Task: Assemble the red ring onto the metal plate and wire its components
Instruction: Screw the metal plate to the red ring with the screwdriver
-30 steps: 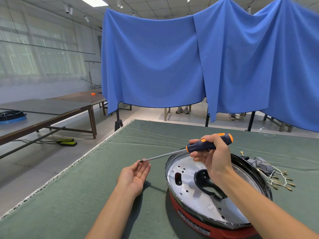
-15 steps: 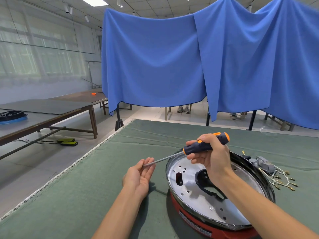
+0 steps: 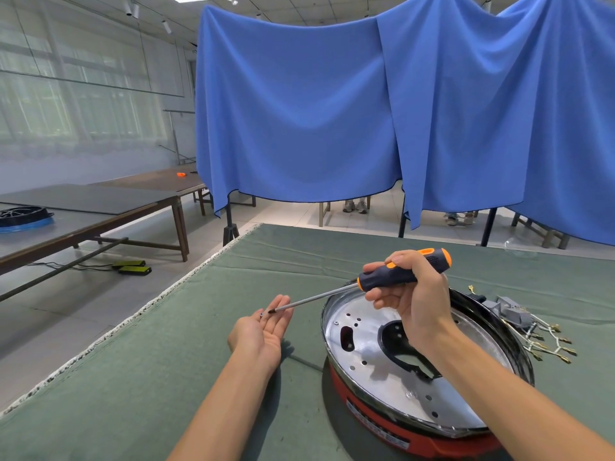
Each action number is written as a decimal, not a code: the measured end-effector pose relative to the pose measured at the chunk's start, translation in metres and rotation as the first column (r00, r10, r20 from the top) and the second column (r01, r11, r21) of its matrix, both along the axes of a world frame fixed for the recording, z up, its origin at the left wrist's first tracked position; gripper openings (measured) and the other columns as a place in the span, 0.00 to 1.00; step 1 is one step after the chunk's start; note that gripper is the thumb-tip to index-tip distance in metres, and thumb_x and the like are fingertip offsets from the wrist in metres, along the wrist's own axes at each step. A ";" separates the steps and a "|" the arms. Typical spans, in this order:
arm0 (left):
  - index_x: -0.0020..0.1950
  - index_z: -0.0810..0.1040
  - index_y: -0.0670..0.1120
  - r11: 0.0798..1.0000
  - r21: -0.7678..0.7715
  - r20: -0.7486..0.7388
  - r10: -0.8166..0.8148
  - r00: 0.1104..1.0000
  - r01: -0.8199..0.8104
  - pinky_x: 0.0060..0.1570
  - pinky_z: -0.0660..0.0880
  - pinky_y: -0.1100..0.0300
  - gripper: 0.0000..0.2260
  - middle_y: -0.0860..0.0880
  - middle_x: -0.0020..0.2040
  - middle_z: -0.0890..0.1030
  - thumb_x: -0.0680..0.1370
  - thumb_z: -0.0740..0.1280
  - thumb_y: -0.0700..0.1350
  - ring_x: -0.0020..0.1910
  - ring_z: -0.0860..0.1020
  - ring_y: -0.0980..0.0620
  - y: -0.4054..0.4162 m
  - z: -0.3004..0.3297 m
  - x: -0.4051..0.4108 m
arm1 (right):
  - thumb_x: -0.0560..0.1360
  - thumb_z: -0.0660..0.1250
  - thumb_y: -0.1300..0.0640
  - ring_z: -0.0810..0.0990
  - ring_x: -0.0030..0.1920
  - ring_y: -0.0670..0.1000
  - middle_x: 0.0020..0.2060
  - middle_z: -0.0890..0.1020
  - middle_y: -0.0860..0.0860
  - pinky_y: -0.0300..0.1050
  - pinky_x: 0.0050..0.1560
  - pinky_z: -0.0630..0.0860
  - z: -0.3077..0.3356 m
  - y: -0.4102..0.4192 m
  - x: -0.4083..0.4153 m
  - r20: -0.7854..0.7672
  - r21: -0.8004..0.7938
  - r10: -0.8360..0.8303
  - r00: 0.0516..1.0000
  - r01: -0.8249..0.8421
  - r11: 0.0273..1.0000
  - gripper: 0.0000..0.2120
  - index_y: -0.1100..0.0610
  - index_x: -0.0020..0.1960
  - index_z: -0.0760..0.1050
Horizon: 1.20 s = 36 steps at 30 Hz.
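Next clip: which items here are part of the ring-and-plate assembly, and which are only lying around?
In use:
round perforated metal plate
red ring beneath it
orange-and-black screwdriver, gripped by right hand
open left hand
grey connectors with gold-tipped wires

Lying about:
blue ring on side table
yellow-green boxes on floor

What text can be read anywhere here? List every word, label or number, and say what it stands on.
Nothing can be read.
Red ring: a pale label strip with dark print on its side, too blurred to read.
Screwdriver, held by the right hand: a dark textured patch on the handle, no legible mark.
Metal plate: no print shows.
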State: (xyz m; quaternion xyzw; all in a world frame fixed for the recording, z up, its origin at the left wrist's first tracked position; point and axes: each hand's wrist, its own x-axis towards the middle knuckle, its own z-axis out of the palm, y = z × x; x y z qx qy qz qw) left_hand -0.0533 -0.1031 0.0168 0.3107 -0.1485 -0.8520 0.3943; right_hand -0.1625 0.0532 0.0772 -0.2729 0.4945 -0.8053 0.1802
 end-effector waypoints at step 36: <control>0.55 0.69 0.31 0.990 -0.132 0.110 -0.035 0.993 0.049 0.25 0.80 0.56 0.10 0.36 0.49 0.79 0.83 0.52 0.37 0.37 0.81 0.44 0.010 -0.005 -0.006 | 0.74 0.68 0.61 0.79 0.23 0.53 0.35 0.84 0.57 0.39 0.23 0.74 -0.003 -0.003 0.000 -0.102 0.028 0.002 0.995 0.000 1.000 0.15 0.52 0.29 0.80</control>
